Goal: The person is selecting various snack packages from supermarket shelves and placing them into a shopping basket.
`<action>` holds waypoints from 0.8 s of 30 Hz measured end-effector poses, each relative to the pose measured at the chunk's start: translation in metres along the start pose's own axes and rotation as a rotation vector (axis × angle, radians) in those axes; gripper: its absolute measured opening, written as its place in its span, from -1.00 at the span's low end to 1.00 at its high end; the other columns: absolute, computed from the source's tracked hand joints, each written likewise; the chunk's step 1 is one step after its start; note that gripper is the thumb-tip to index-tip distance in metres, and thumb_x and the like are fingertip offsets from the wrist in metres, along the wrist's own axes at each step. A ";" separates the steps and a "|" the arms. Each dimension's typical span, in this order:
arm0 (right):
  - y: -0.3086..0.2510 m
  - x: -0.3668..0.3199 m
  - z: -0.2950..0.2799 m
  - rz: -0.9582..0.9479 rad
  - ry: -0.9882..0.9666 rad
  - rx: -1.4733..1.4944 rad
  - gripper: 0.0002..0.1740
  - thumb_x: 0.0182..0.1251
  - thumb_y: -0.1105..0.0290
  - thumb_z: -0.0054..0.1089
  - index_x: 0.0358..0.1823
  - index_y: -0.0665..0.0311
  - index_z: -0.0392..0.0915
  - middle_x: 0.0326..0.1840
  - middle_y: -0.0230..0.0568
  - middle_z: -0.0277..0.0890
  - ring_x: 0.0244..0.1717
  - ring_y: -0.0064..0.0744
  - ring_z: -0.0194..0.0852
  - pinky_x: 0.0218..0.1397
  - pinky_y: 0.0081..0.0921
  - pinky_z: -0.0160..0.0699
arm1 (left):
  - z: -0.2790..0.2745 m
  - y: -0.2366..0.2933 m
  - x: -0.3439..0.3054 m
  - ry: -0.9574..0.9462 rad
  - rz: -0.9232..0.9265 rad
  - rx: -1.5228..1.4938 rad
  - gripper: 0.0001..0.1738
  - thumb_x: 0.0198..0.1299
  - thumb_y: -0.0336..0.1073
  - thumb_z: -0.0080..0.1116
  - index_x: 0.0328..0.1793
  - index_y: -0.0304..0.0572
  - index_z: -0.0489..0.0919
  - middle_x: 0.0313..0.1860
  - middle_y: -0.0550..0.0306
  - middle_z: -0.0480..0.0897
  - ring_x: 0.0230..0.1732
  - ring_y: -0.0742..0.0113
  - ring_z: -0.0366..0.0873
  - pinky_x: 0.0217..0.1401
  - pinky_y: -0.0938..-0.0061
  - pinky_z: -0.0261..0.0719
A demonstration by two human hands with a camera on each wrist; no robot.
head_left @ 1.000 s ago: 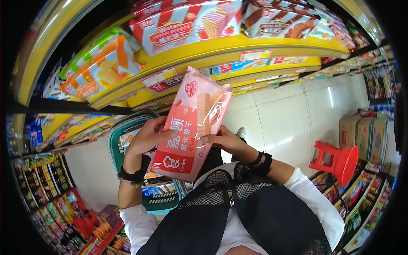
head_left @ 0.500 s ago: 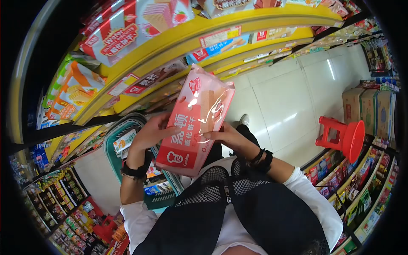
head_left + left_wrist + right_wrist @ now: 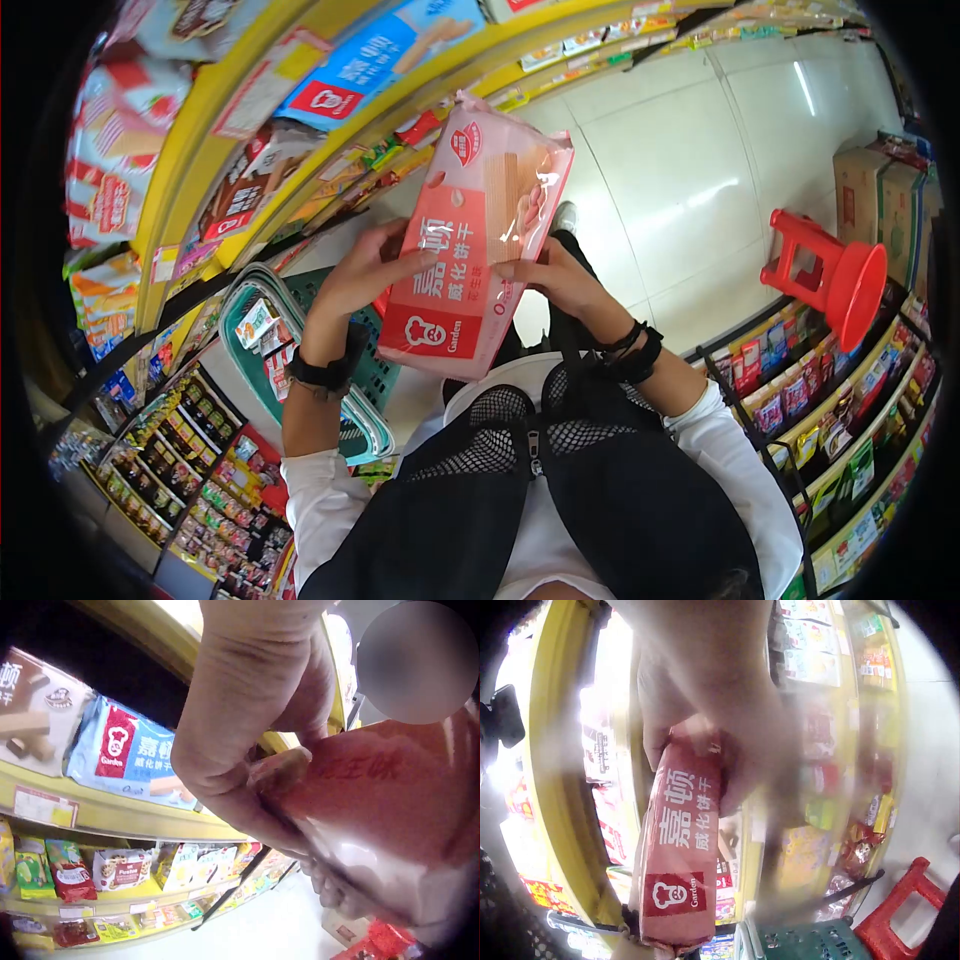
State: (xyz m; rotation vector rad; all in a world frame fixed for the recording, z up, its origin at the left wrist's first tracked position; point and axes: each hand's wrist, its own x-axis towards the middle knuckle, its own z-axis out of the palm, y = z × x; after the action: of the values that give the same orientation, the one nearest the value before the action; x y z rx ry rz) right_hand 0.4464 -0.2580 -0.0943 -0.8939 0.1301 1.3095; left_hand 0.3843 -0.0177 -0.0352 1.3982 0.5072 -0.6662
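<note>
A pink pack of wafer biscuits (image 3: 475, 240), printed with Garden and white Chinese lettering, is held up in front of the chest, tilted slightly, its front facing upward. My left hand (image 3: 372, 268) grips its left edge, thumb lying over the front. On the opposite edge my right hand (image 3: 562, 285) holds it, thumb also on the front; the other fingers of both hands are mostly hidden behind. The left wrist view shows the left hand (image 3: 247, 727) at the pack's glossy end (image 3: 375, 817). In the right wrist view the right hand (image 3: 712, 690) covers the pack's far end.
Shelves with yellow edges hold more wafer packs, among them a blue one (image 3: 375, 62), at upper left. Below my left forearm is a green shopping basket (image 3: 232, 318) with several packs inside. A red stool (image 3: 835, 285) and cardboard boxes (image 3: 885, 200) are at right.
The view has turned, so the shelves slide left and the stool shifts right and upward. Both hands keep their hold on the wafer pack, which sits slightly higher in view.
</note>
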 end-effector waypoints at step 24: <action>-0.036 -0.002 -0.115 -0.234 0.200 0.293 -0.63 0.16 0.39 0.20 0.02 0.27 0.43 -0.07 -0.36 0.51 -0.06 -0.56 0.48 0.04 -0.55 0.48 | 0.038 0.005 0.115 -0.003 -0.088 -0.217 -0.57 0.30 -0.18 -0.09 0.15 -0.38 0.38 -0.04 0.09 0.56 -0.04 0.43 0.51 0.07 0.54 0.44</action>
State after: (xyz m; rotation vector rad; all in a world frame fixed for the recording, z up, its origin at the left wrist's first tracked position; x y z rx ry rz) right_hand 0.5223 -0.3312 -0.1524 -0.7619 0.3543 0.9527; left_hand 0.4677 -0.0700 -0.1054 1.1757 0.6231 -0.6635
